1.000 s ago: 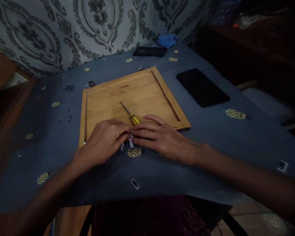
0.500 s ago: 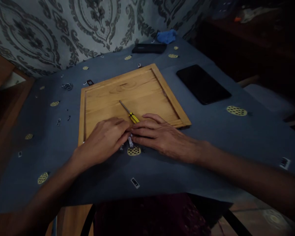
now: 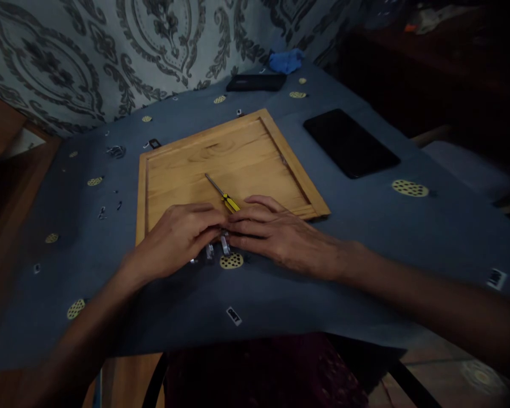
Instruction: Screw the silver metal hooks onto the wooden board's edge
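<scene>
A framed wooden board [image 3: 212, 153] lies on the table, and my hands meet at its near edge. A small silvery metal fitting [image 3: 225, 245] pokes out below the fingertips; its exact kind I cannot make out. My left hand [image 3: 181, 235] is closed, thumb and fingertips pinched by the fitting's upper end. Across from it, the bent fingers of my right hand [image 3: 272, 235] press against the fitting from the right. Another metal fitting [image 3: 209, 251] shows just under the left hand. A yellow-and-black screwdriver [image 3: 229, 203] rests on the board, its handle end close to my right fingers.
To the left lie a small bundle of dark metal [image 3: 116, 151] and loose small hardware [image 3: 102, 212]. A black tablet [image 3: 351, 143] is right of the board. Behind stand a dark phone-like slab [image 3: 256, 83] and a blue cloth [image 3: 286, 61]. A patterned curtain [image 3: 161, 45] hangs at the back.
My left hand has shifted slightly left and its fingers have lifted a little, so more of the metal fittings below shows. The right hand and screwdriver stay nearly the same.
</scene>
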Tool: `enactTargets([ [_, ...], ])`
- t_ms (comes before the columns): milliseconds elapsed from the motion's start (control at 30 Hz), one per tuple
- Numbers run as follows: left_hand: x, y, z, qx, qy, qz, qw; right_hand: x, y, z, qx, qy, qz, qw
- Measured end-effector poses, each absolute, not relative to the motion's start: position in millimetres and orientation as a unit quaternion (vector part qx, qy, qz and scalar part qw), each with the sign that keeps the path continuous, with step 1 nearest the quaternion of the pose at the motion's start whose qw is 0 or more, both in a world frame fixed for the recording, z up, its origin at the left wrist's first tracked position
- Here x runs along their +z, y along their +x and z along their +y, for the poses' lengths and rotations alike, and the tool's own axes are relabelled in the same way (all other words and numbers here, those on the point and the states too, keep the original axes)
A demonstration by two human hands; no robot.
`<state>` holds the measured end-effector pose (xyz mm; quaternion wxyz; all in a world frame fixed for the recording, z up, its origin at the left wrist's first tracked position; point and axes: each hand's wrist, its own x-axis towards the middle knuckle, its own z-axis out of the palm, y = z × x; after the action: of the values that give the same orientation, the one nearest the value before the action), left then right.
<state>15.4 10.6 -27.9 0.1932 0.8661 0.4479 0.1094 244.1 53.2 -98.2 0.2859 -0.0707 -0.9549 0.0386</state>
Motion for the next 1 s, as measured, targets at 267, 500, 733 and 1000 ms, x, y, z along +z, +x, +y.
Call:
enactTargets([
  [267,-32.3,15.2,13.1,0.096,0.873,0.446,0.173,-92.8,245.2,52.2,0.048,-0.075,-0.96,0.266],
  [500,-33.3,14.4,13.0,0.053,0.883,0.445,0.138,-95.0,244.2,53.3,0.048,-0.062,-0.954,0.29],
  [733,-34.4,14.9,11.3,0.047,0.88,0.45,0.142,-93.1,244.4,53.2,0.05,-0.064,-0.954,0.29],
  [1000,-30.9,13.7,12.2,0.05,0.88,0.445,0.157,-93.6,244.4,54.4,0.043,-0.058,-0.954,0.29],
])
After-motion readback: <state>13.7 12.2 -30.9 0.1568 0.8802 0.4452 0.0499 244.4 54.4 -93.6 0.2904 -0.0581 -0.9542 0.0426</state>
